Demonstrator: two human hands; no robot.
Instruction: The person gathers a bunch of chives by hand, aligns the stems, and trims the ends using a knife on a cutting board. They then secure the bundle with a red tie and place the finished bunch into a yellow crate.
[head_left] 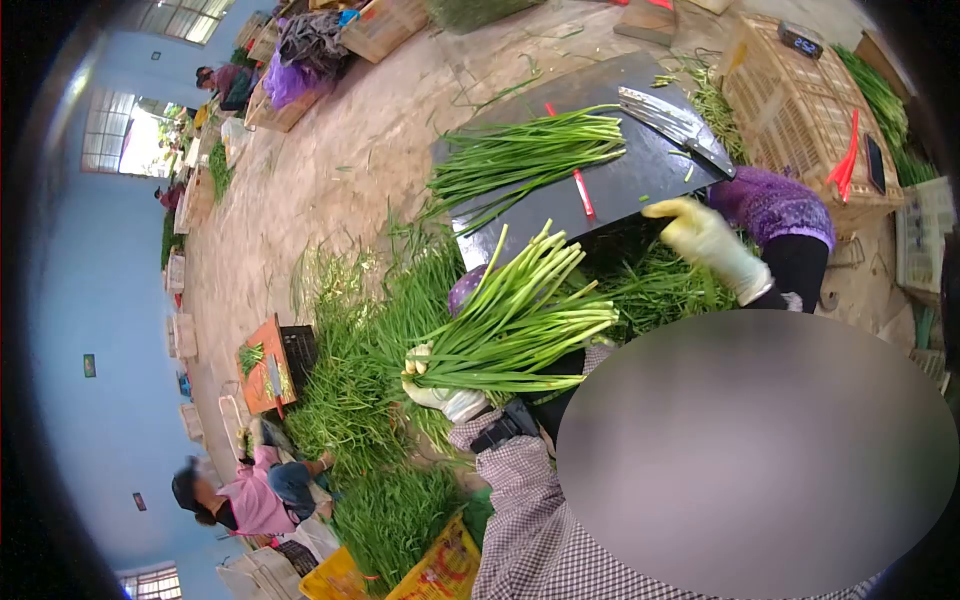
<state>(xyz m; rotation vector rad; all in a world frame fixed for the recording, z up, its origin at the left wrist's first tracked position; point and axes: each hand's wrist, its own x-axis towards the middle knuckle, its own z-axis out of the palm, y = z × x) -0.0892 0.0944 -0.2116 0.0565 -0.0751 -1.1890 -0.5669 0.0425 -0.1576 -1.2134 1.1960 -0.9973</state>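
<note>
Left fingers: closed around the bunch of green stalks (520,320), which is gripped by the left hand (437,385) and fanned toward 2 o'clock.
Right fingers: grip cannot be told; the right hand (705,240) is perhaps rested on the black board (650,170).
Cleaver (675,125): left lying at 12 o'clock.
Done: second bunch (530,155) laid on the board, red band (583,193) beside it.
Left: loose heap (370,400), seemingly much unsorted.

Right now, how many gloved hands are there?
2: the white-gloved left hand grips green stalks; the yellow-gloved right hand is by the black board. Others may be hidden.
</note>
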